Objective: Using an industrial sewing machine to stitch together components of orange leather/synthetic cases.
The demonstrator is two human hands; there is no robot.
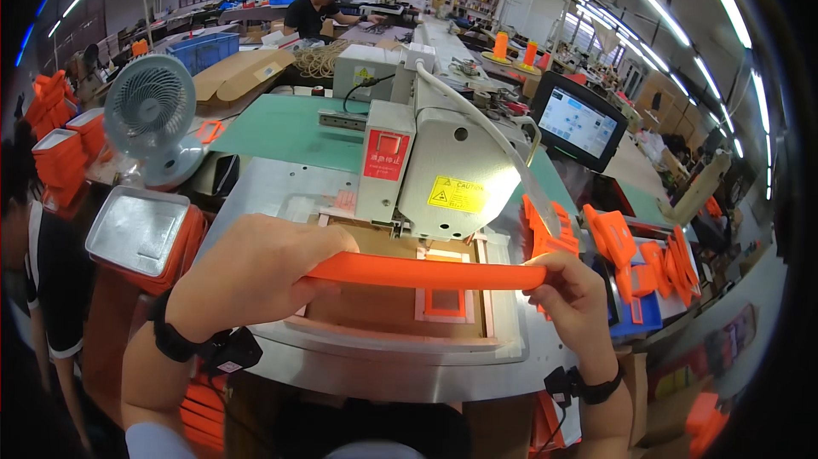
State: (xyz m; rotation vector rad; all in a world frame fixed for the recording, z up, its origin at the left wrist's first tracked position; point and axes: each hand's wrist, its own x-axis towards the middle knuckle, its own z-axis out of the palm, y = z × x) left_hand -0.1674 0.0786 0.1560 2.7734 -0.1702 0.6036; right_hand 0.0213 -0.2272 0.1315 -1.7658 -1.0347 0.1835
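Observation:
I hold a long flat orange strap level in front of me, stretched between both hands. My left hand grips its left end and my right hand pinches its right end. Below the strap lies a brown clamp template with an orange-edged square patch in its cut-out, on the metal bed of a white industrial sewing machine. The machine's head stands just behind the strap.
Orange strap pieces are piled to the right by a touch screen. A white desk fan and an orange case with a silver lid stand on the left. A person in black works far behind.

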